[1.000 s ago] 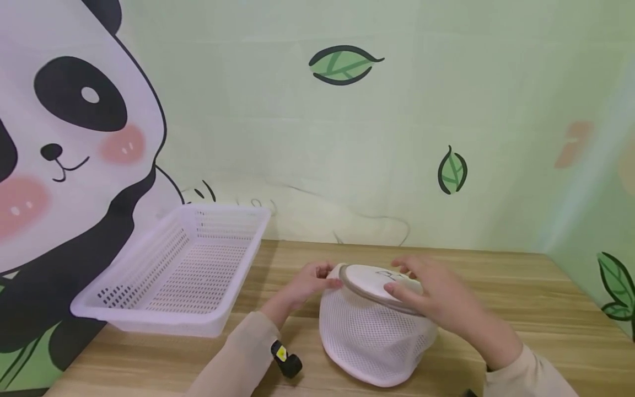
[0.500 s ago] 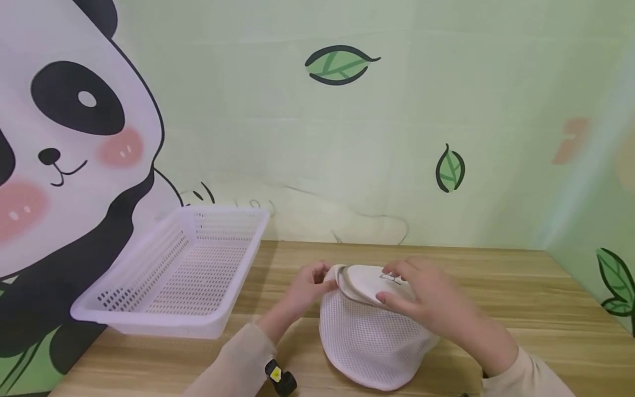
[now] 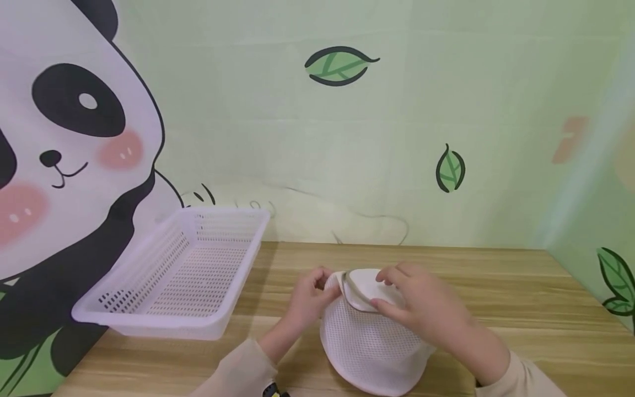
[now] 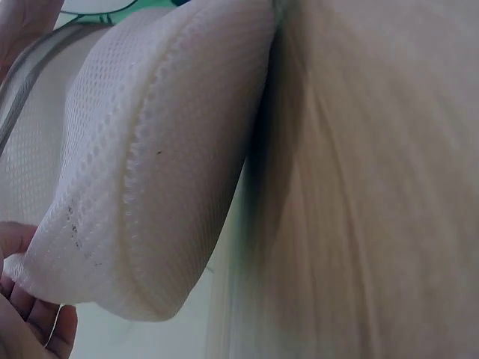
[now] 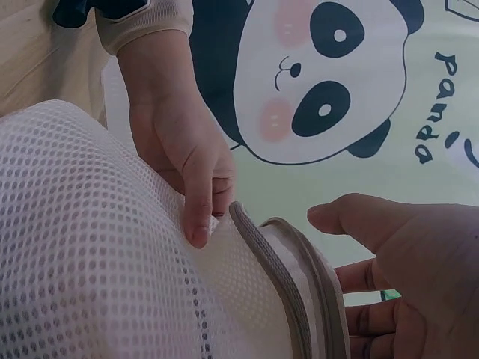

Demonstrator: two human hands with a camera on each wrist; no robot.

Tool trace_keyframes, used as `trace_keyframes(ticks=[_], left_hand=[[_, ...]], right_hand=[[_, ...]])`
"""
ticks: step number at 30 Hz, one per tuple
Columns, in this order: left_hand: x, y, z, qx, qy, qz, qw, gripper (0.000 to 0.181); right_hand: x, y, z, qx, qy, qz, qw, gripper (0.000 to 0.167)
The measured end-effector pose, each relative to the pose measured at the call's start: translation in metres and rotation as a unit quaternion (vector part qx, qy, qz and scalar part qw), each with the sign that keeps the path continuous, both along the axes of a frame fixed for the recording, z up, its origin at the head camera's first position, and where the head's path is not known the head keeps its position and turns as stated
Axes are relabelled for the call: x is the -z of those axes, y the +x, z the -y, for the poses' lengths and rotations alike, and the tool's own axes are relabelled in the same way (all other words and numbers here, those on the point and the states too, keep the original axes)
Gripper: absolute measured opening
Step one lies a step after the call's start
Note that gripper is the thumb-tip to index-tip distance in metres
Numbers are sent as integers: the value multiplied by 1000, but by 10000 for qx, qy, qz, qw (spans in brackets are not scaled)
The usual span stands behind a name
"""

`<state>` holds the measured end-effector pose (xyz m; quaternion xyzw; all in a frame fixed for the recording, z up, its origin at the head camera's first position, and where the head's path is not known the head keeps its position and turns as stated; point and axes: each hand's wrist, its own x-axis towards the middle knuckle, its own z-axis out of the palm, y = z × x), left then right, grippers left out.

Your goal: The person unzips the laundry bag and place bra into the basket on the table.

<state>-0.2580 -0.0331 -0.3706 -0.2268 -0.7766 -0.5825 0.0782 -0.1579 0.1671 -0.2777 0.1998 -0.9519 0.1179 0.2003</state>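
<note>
Basket (image 3: 168, 330): on table (image 3: 536, 309), left | bag (image 3: 372, 353): on table, right (nearer the camera) | wall (image 3: 278, 143): behind table

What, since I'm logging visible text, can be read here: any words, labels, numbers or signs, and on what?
"panda": lettering on the wall backdrop, sideways in the right wrist view.
Yellow label on the black wrist device: too small to read.
Reddish mark: too blurred.
Mesh bag: no readable text.

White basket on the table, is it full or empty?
Empty: in the head view, the white basket shows a bare slotted floor.
</note>
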Motion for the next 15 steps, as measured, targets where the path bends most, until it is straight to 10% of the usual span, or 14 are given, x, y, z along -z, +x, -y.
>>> trace_keyframes(ticks=[15], left_hand=[[-1, 22, -2, -371, -216, -635, 9971, 9]], right_hand=[[5, 3, 4, -17, 453, -458, 9979, 36]])
